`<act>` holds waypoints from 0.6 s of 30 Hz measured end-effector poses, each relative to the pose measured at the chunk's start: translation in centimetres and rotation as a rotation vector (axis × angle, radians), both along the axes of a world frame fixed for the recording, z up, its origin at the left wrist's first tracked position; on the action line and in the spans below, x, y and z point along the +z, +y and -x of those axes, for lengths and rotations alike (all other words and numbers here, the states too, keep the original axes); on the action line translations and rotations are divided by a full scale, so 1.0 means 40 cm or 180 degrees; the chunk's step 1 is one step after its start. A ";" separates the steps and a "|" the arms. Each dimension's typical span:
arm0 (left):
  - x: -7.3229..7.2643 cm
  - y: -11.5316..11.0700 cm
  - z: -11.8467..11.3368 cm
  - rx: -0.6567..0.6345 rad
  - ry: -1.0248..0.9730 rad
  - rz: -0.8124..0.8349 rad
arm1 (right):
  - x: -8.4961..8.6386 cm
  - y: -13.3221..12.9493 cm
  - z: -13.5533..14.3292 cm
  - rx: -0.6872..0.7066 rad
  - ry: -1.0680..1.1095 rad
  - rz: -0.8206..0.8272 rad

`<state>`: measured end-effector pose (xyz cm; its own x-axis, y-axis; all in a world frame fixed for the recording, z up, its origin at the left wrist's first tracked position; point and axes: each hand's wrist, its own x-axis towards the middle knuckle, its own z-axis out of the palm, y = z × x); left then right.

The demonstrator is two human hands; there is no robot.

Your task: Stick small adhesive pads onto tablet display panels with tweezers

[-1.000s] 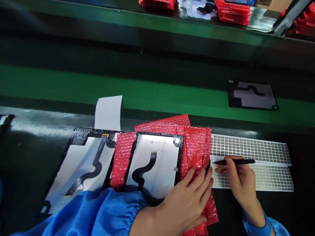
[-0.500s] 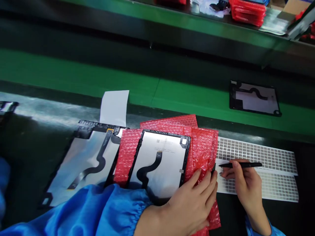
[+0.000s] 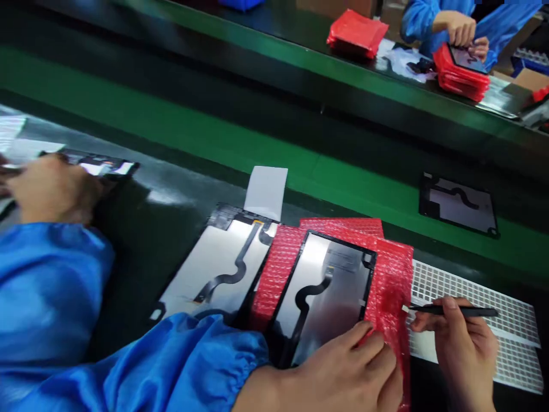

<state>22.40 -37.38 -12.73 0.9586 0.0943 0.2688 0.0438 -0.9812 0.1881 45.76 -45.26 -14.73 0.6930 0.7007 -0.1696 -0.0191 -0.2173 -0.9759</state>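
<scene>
Handling a small white tab (image 3: 405,309) seems the step in hand: right hand (image 3: 465,337) grips black tweezers (image 3: 478,312), pointing left, long axis left-right, tab at tip. Screen panel (image 3: 337,303) lies left on red bubble wrap (image 3: 393,274), long axis near-left to far-right. Left hand (image 3: 343,372), fingers curled near panel's right edge; grip unclear. Next move likely needs steady tips.

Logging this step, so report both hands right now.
Left hand: fingers bent over the red wrap; any grip cannot be told.
Right hand: closed on black tweezers, small white piece at their tip.
</scene>
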 end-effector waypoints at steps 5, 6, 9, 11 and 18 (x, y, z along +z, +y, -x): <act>-0.013 0.028 0.137 0.0662 0.0557 -0.0082 | 0.034 0.104 0.167 0.0643 -0.0025 0.0039; -0.022 0.035 0.151 0.0748 0.0703 -0.0094 | 0.034 0.127 0.199 0.0765 -0.0022 0.0126; -0.053 0.045 0.162 0.0805 0.0890 0.0029 | 0.023 0.187 0.278 0.0992 -0.0032 0.0348; -0.070 0.042 0.156 0.0827 0.0796 0.0097 | 0.014 0.216 0.310 0.1058 -0.0070 0.0446; -0.106 0.019 0.130 0.1350 0.0042 -0.0217 | -0.004 0.257 0.337 0.1059 -0.0145 0.0776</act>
